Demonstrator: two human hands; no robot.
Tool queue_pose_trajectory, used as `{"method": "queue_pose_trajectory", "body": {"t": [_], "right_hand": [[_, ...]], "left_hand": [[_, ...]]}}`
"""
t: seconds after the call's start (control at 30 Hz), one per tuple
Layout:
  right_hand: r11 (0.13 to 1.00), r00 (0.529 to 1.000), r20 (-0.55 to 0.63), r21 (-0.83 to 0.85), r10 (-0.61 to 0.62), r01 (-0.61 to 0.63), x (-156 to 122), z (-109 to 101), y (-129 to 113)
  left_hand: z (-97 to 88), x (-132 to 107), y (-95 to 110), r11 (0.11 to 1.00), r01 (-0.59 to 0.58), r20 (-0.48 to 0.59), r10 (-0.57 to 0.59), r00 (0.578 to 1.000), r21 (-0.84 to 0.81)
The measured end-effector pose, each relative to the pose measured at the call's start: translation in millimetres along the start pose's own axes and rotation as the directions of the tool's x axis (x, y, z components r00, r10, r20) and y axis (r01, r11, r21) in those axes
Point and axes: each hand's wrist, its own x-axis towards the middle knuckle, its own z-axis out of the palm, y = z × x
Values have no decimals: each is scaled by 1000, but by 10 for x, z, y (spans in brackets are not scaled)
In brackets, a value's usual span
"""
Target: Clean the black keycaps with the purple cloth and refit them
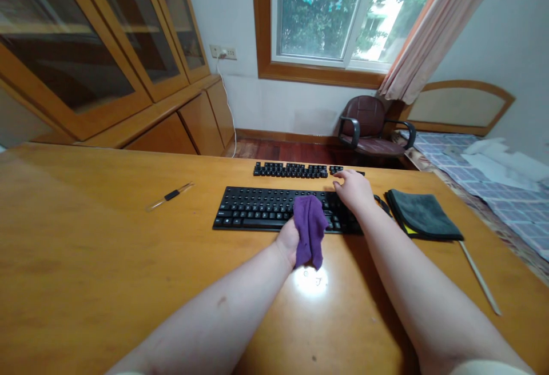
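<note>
A black keyboard (261, 208) lies on the wooden desk (86, 238) in front of me. My left hand (288, 239) is closed on a purple cloth (309, 227) that drapes over the keyboard's right-middle keys and its front edge. My right hand (354, 189) rests on the keyboard's right end, fingers curled down over the far keys; whether it grips anything is hidden. A row of loose black keycaps (291, 170) lies in a line just beyond the keyboard.
A folded dark grey cloth (422, 214) with something yellow under it lies to the right, with a thin stick (478, 276) beside it. A clear pen-like tool (170, 195) lies left. Beyond the desk stand a chair (371, 126), cabinets and a bed.
</note>
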Motion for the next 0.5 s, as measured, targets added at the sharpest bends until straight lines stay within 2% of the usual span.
{"method": "queue_pose_trajectory", "body": {"t": [0.2,0.33,0.5], "right_hand": [[993,986,147,-82,-77,90,341,206,20],[992,982,172,-88,-79,95,400,290,17],[994,982,182,-90,-41,59,406,297,7]], "left_hand": [[3,12,26,998,-18,-40,16,999,-56],[-20,30,17,998,-19,-56,16,998,-60],[-29,73,-8,996,-44,-55,40,998,-83]]}}
